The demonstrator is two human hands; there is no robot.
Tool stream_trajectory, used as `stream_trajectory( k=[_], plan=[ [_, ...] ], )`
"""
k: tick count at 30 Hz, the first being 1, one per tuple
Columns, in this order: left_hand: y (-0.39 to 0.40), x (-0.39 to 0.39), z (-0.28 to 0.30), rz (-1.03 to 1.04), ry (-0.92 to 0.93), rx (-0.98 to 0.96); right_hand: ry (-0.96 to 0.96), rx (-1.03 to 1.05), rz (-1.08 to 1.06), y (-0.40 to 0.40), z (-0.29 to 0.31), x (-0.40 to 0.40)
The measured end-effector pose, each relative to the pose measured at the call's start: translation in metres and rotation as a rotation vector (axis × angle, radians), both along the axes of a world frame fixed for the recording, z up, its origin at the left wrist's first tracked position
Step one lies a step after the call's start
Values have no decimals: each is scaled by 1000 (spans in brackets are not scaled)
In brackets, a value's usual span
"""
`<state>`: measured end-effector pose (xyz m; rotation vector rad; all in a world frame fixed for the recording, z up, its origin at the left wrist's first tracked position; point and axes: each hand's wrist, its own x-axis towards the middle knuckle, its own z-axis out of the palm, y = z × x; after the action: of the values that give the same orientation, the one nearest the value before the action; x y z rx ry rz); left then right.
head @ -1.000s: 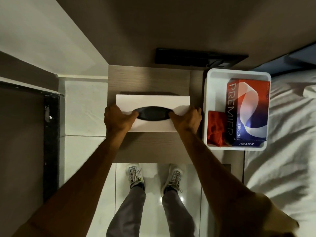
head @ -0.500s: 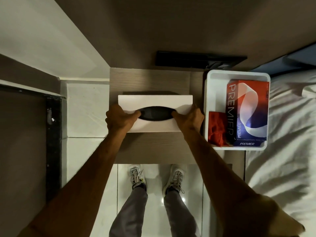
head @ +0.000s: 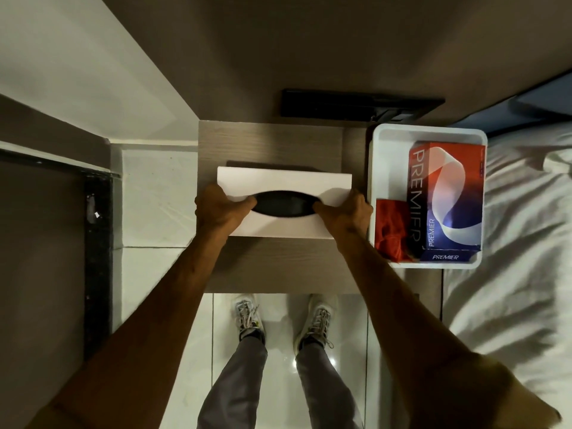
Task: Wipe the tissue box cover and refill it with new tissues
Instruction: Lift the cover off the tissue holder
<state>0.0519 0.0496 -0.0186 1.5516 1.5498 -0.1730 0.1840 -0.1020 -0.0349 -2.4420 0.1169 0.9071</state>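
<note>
A white tissue box cover (head: 283, 181) with a dark oval slot (head: 284, 204) lies on the small wooden bedside table (head: 278, 264). My left hand (head: 218, 209) grips its left end, thumb at the slot's left tip. My right hand (head: 346, 210) grips the right end, thumb at the slot's right tip. No tissue shows in the slot. To the right, a white tray (head: 387, 150) holds a red-and-blue PREMIER tissue box (head: 447, 199) and a crumpled red cloth (head: 390, 230).
A bed with white sheets (head: 520, 243) fills the right side, touching the tray's edge. A dark panel (head: 356, 103) sits on the wall behind the table. White tiled floor and my shoes (head: 281, 317) lie below; a dark doorframe (head: 96, 258) stands left.
Both hands keep their hold on the cover's ends. The cover looks raised slightly and tilted, with a darker shadow now behind its far edge.
</note>
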Motion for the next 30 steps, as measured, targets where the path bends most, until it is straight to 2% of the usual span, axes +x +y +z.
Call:
stream_trajectory(
  k=[5,9,14,19,27,30],
  plan=[
    [-6,-16,4,-52,-1,38,19,-14,117,-8,28,-5],
    [-30,-54,11,-62,53,2,82,-8,137,-48,42,-37],
    [-75,-94,20,-47,43,-83,173,-27,79,-89,28,-88],
    [-88,-99,10,57,75,-132,175,-9,89,-92,6,-99],
    [-83,-91,-17,77,78,-79,120,-17,167,-76,-11,-74],
    [-84,-82,-9,91,105,10,-49,-33,276,-86,11,-61]
  ],
)
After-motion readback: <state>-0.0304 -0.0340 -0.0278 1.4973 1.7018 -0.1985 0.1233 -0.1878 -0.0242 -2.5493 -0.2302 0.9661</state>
